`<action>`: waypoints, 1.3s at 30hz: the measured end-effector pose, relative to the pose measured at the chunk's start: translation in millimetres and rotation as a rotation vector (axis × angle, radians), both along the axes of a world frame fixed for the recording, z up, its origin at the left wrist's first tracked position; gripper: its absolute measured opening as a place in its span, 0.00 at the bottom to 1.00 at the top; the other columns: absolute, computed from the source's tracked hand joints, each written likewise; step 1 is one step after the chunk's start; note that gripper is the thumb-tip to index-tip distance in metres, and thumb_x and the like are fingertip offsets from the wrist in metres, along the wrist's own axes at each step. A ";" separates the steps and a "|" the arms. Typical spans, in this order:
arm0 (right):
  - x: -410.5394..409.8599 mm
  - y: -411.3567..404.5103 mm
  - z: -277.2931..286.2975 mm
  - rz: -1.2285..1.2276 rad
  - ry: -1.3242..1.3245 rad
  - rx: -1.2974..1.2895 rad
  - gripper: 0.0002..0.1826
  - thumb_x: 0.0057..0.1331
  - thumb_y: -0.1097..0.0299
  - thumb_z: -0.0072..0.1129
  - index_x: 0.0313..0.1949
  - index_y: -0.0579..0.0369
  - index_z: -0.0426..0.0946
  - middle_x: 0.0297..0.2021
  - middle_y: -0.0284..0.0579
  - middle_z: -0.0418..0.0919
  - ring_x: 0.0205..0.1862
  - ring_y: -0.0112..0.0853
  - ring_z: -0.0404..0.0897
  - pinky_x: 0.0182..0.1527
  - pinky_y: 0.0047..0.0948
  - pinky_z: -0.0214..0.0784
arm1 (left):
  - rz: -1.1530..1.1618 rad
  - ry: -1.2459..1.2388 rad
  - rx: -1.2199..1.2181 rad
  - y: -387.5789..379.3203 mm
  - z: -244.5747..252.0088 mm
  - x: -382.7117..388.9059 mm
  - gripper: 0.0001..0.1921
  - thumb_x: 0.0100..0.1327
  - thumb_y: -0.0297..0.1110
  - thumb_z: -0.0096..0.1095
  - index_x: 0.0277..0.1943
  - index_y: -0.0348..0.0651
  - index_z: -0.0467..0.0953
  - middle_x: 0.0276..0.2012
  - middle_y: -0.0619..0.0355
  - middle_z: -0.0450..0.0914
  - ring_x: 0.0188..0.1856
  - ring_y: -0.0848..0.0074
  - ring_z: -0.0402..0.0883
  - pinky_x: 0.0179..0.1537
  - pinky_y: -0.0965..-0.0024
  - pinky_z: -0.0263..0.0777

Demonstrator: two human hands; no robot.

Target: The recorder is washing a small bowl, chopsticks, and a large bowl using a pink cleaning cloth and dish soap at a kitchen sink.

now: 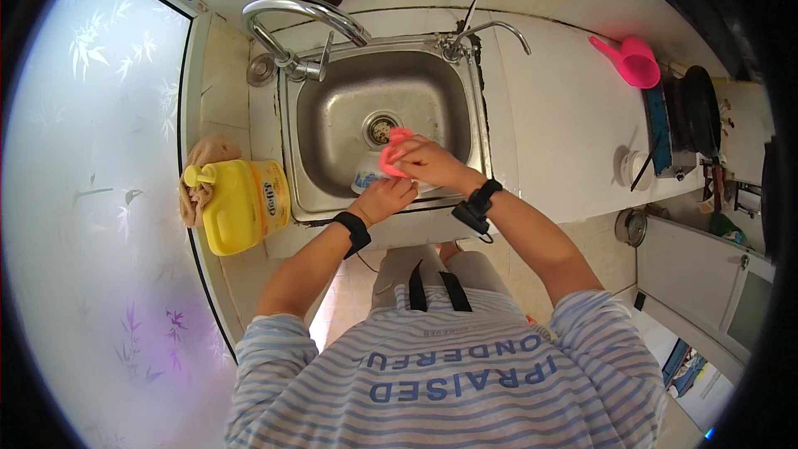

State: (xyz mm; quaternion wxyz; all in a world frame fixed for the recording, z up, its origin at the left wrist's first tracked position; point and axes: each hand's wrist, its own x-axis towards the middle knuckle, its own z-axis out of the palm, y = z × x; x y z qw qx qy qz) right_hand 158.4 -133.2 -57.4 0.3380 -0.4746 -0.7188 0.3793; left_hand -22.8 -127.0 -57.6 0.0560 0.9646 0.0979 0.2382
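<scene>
My right hand (433, 165) pinches a bunched pink cloth (391, 161) over the near half of the stainless steel sink (336, 87). Beneath it is a white bowl with a blue pattern (365, 181), largely covered by the cloth and both hands. My left hand (385, 198) grips the bowl's near side, its fingers curled just below the right hand. The sink drain (380, 128) shows right beyond the cloth.
A tall chrome faucet (305, 6) arches over the sink's back left; a thin spout (499, 26) stands back right. A yellow detergent jug (240, 206) sits left beside a brown cloth (215, 151). On the right counter are a pink dipper (639, 62) and a white cup (634, 168).
</scene>
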 end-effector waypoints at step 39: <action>-15.2 -30.3 25.5 -0.120 -0.415 0.420 0.08 0.55 0.64 0.56 0.35 0.47 0.76 0.47 0.37 0.71 0.54 0.39 0.67 0.53 0.35 0.64 | 0.398 0.235 -0.395 35.0 -25.7 -2.9 0.33 0.46 0.18 0.51 0.60 0.27 0.54 0.59 0.40 0.61 0.58 0.50 0.64 0.57 0.65 0.64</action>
